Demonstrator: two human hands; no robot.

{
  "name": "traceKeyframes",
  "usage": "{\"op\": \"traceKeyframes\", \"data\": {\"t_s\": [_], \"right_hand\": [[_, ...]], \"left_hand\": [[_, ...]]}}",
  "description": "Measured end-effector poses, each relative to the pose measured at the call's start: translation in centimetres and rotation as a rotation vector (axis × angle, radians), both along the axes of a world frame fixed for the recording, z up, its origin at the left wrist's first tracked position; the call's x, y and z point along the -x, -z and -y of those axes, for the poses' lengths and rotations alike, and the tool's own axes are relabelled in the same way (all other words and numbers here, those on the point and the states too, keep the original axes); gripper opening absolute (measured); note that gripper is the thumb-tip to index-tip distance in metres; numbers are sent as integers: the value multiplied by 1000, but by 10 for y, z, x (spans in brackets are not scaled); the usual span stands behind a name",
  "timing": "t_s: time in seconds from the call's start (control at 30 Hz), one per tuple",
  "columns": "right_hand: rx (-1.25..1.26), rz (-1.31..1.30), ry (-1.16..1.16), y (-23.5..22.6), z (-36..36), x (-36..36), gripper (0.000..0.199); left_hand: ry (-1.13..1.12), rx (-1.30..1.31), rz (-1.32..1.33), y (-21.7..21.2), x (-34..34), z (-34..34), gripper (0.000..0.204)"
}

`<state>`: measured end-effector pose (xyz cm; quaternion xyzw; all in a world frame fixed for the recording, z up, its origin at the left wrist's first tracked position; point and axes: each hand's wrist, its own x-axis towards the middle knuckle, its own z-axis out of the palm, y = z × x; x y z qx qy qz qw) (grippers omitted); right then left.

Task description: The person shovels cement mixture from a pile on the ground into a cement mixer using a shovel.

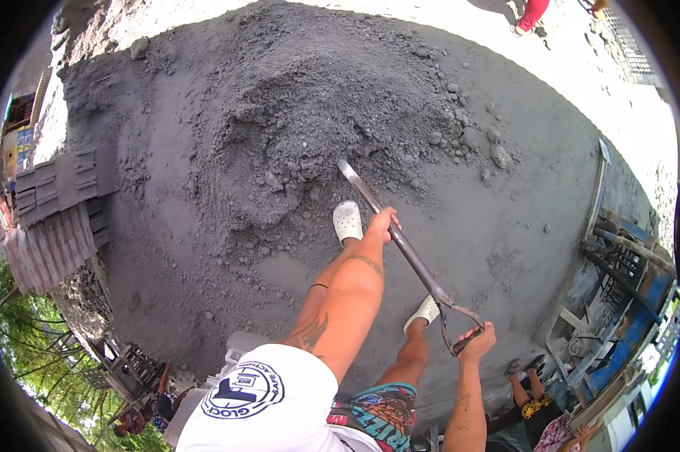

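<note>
A long shovel [415, 261] slants across the middle, its metal shaft running from lower right up to the left. My left hand [385, 224] is wrapped round the shaft below its midpoint toward the blade. At the top end, my right hand [478, 341] grips the bar of the forked D-shaped handle. The shovel's shiny lower end meets the foot of a grey gravel-and-sand pile [295, 113]; the blade itself is hidden in the material or too unclear to make out. My white clog [347, 220] stands beside that lower end.
My other clog [423, 313] is planted near the handle. Loose stones, including a larger rock [500, 156], lie right of the pile. Corrugated sheets [50, 252] stand at left, wooden and blue debris [619, 316] at right. Another person's feet [522, 30] show at top right; more people are along the lower edge.
</note>
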<state>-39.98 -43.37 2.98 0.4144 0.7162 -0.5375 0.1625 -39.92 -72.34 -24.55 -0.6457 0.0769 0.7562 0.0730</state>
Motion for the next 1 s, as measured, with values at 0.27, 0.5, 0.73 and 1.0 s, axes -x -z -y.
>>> {"op": "traceKeyframes", "data": {"t_s": [0.27, 0.5, 0.73, 1.0], "right_hand": [[124, 53, 78, -25, -115, -46, 29], [316, 114, 105, -97, -247, -85, 30], [229, 73, 31, -205, -399, -82, 29], [-53, -62, -173, -287, -473, -50, 29]], "left_hand": [[81, 115, 143, -90, -34, -67, 13], [51, 270, 167, -186, -85, -175, 13], [32, 113, 134, -250, -86, -346, 11], [-255, -166, -102, -262, -83, -477, 14]]}}
